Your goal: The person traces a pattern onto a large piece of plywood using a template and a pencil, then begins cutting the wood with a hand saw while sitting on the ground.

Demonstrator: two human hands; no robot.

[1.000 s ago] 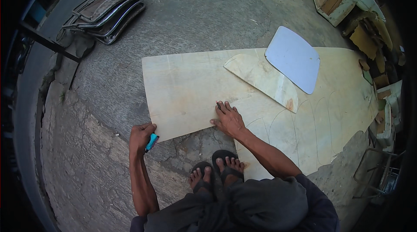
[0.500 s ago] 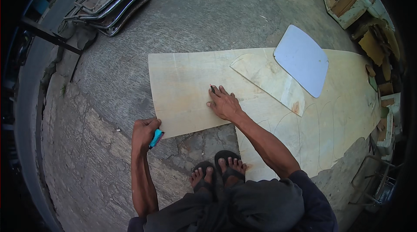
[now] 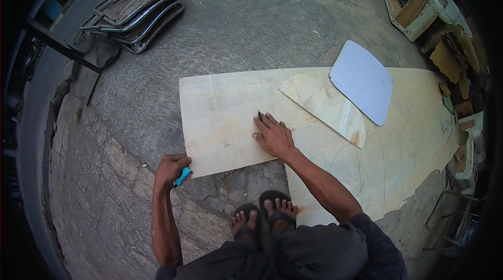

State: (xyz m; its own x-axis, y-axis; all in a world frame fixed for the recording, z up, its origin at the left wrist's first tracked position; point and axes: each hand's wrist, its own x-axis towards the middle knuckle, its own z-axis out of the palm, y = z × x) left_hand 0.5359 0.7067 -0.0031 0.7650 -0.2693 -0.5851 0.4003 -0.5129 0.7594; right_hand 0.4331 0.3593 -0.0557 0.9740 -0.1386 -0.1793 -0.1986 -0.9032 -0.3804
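Observation:
A large pale plywood sheet point(image 3: 220, 123) lies on the ground in front of my feet, with curved pencil outlines on its right part. My left hand point(image 3: 171, 169) is closed at the sheet's lower left corner, thumb touching the edge. It grips a small turquoise tool point(image 3: 183, 177), mostly covered by the palm, so its kind is unclear. My right hand point(image 3: 275, 136) rests on the sheet's middle, holding a dark pencil point(image 3: 260, 116) with a reddish tip between its fingers. Right of it lie a curved plywood piece point(image 3: 327, 110) and a white rounded panel point(image 3: 362, 82).
Stacked metal-framed folding chairs point(image 3: 133, 18) lie at the far left, near a dark post point(image 3: 63, 47). Worn wooden cabinets point(image 3: 414, 5) and scrap boards point(image 3: 448, 57) line the right side. A metal frame point(image 3: 453, 220) stands at the lower right. The concrete point(image 3: 126, 117) is rough and cracked.
The whole view has shifted slightly, so the sheet sits lower in it. My left hand has edged left and the turquoise tool has tilted a little. The right hand stays on the sheet with the pencil.

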